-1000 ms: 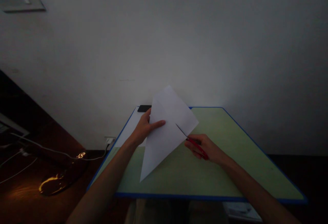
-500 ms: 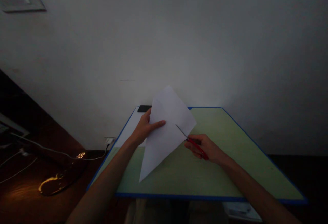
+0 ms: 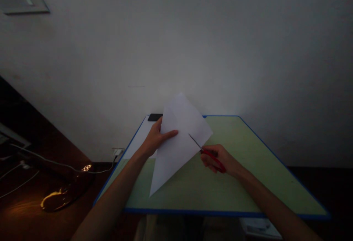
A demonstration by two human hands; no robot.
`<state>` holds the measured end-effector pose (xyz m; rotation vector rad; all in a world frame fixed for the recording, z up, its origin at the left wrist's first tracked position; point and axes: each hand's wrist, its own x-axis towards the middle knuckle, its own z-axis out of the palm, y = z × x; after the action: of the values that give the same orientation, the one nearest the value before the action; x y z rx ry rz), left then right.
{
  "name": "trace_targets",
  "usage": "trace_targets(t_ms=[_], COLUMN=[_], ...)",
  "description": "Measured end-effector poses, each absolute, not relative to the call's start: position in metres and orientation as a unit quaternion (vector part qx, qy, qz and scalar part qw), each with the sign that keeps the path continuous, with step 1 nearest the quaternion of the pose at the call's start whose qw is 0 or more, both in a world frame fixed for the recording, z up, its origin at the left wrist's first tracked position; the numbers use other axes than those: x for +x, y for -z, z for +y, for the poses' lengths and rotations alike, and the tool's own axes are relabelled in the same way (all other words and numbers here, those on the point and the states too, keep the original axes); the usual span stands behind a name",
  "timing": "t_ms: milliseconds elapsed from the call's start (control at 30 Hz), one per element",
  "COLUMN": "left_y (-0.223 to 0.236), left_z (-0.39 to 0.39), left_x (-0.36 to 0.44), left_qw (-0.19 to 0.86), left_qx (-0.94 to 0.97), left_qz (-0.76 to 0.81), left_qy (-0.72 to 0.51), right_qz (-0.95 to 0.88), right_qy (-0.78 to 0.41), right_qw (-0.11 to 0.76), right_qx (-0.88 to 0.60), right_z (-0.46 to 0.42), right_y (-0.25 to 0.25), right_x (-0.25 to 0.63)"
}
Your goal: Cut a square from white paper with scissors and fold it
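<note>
A white sheet of paper (image 3: 179,149) is held tilted above the table, one corner pointing up and another toward me. My left hand (image 3: 158,136) grips its left edge, thumb on the near face and the fingers mostly hidden behind. In my right hand (image 3: 216,158) is a pair of scissors with red handles (image 3: 213,159), my fingers wrapped around them. The blades lie across the paper's lower right edge, with one dark blade showing on the near face and its tip near the sheet's middle. The other blade is hidden.
The pale green table (image 3: 234,189) has a blue rim and stands against a grey wall. Another white sheet (image 3: 138,140) lies at its left, with a black flat object (image 3: 154,117) at the back. A white cable (image 3: 68,166) runs from a wall socket (image 3: 118,152) at the left.
The paper's right corner has shifted very slightly to the right, and the fingers of my right hand have moved a little on the scissors. My left hand keeps its hold.
</note>
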<state>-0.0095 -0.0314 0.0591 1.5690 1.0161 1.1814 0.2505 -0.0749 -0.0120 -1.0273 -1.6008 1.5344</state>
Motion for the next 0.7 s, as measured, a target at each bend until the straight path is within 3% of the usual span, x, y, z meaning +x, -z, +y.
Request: trace_targets(t_ms=[700], left_y=[-0.0609], left_z=[-0.0333], left_x=[-0.0096], left_qw=[0.431], left_qx=[0.646], left_qz=[0.418], left_qy=[-0.472], right_qz=[-0.596], right_qy=[-0.602], right_qw=[0.352], right_qx=[-0.398], right_z=[-0.0788], right_y=[0.0035], right_x=[0.2493])
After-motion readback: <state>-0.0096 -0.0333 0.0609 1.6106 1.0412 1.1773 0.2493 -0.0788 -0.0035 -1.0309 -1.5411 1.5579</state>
